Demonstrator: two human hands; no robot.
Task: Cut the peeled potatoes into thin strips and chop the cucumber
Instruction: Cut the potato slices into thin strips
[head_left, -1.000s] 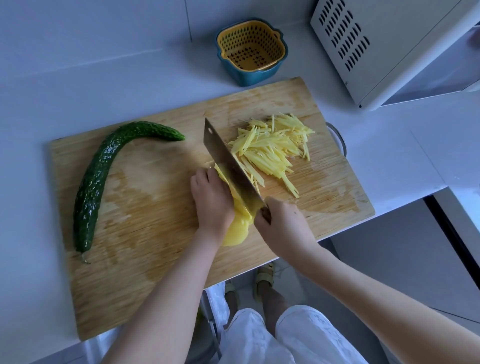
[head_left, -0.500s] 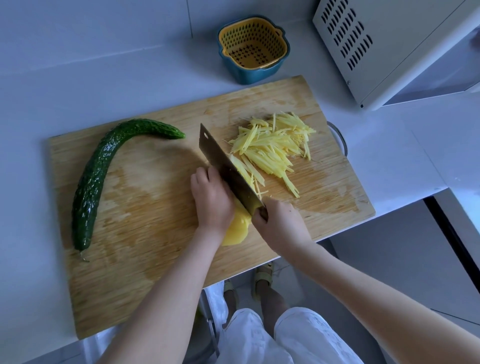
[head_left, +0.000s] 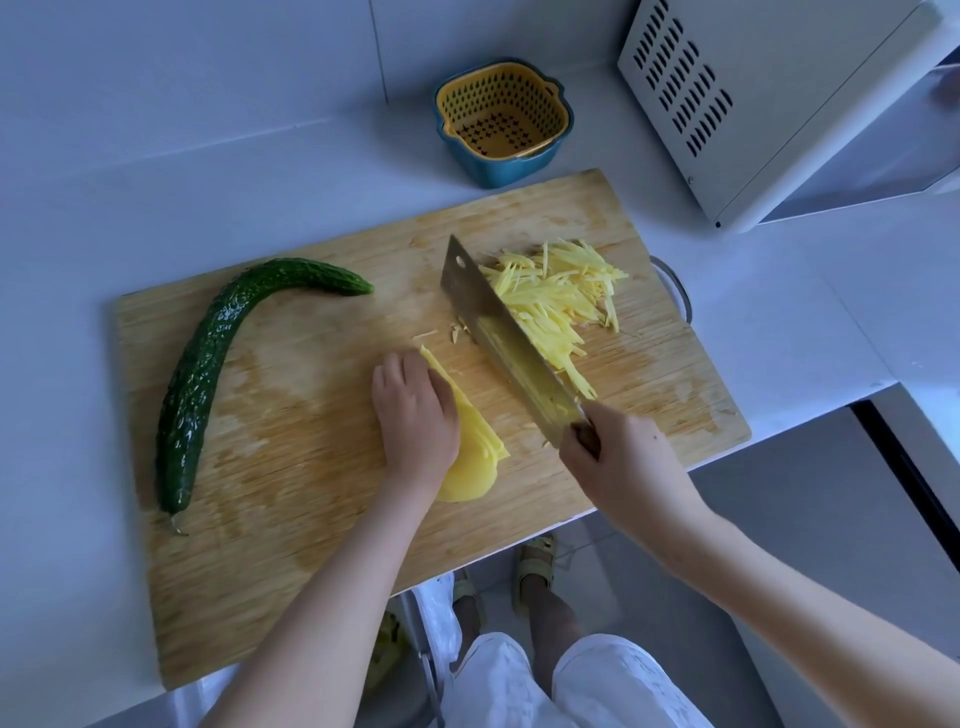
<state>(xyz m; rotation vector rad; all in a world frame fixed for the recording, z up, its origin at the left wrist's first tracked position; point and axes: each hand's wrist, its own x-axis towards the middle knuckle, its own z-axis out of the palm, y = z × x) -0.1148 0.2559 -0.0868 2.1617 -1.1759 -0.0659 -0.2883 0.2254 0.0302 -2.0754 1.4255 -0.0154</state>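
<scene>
A stack of yellow potato slices (head_left: 475, 457) lies near the middle of the wooden cutting board (head_left: 291, 545). My left hand (head_left: 415, 415) rests on top of the stack with curled fingers, holding it down. My right hand (head_left: 618, 457) grips the handle of a cleaver (head_left: 498, 332). The blade is tilted and sits to the right of the stack, against a pile of thin potato strips (head_left: 561, 306). A whole dark green cucumber (head_left: 208, 364) curves along the board's left side.
A yellow strainer in a blue bowl (head_left: 501, 122) stands behind the board. A white appliance (head_left: 769, 104) sits at the back right. A metal handle (head_left: 675, 291) sticks out at the board's right edge. The counter edge runs just below the board.
The cleaver has moved right, away from the slices and my left hand, pushing cut strips toward the pile. My left hand stays on the stack.
</scene>
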